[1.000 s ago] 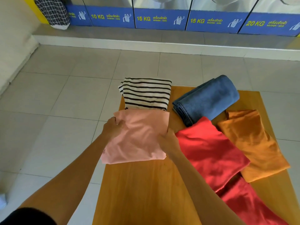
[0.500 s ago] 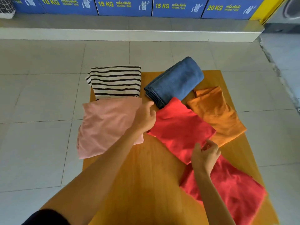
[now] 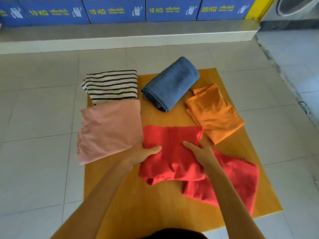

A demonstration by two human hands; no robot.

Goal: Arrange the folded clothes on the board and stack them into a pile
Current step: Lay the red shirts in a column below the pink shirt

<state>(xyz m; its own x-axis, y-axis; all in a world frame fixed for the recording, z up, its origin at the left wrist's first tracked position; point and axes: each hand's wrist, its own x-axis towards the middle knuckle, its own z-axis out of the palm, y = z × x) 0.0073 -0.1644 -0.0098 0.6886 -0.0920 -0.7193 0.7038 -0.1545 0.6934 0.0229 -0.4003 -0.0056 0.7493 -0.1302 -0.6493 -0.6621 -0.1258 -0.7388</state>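
Note:
A folded red garment (image 3: 172,145) lies at the middle of the orange wooden board (image 3: 155,200). My left hand (image 3: 139,155) grips its left edge, thumb on top. My right hand (image 3: 200,152) grips its right side. A second red garment (image 3: 233,180) lies partly under it to the right. A folded pink garment (image 3: 108,128) sits at the left, overhanging the board's edge. Behind it is a black-and-white striped garment (image 3: 112,85). Folded blue jeans (image 3: 172,81) lie at the back middle, an orange garment (image 3: 214,111) at the right.
The board rests on a grey tiled floor (image 3: 38,118). A raised step (image 3: 120,40) runs along the back, with blue washing-machine panels (image 3: 114,11) marked 10, 15 and 20 KG. A machine door (image 3: 293,6) shows at the top right.
My left hand left the pink garment and took the red one's left edge. My right hand shifted up onto its right side. The red garment now lies squarer, nearer me, clear of the jeans.

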